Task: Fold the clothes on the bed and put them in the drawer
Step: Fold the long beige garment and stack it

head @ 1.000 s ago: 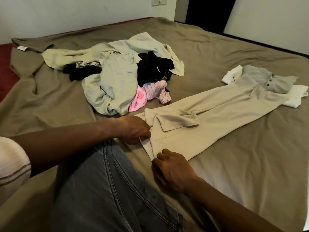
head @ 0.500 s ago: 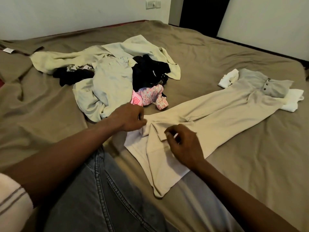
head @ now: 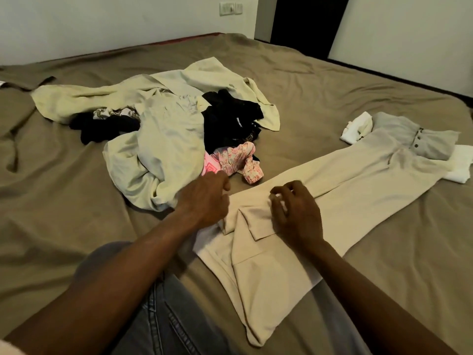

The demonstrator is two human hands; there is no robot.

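- Beige garment: lies flat and long on the bed, running slantwise from just before my knee to the far right. A flap is folded over near its close end.
- Right hand: rests on the beige garment beside the folded flap. My fingers are bent, and their tips pinch a small pucker of the cloth.
- Left hand: sits at the garment's left edge, between it and the pile, with the fingers curled. The hand is blurred, and I cannot tell whether it grasps any cloth.
- Pile of clothes: unfolded, left of centre on the bed. It holds pale green pieces, black pieces and a pink patterned piece, which lies nearest the beige garment but apart from it.
- Grey garment: lies at the far right with buttons showing, and the far end of the beige garment touches it.
- White cloth: lies just beside the grey garment, on its left. More white shows at the right edge.
- Jeans: cover my leg at the bottom, close to the near end of the beige garment.
- Wall switch: is on the wall beyond the bed.
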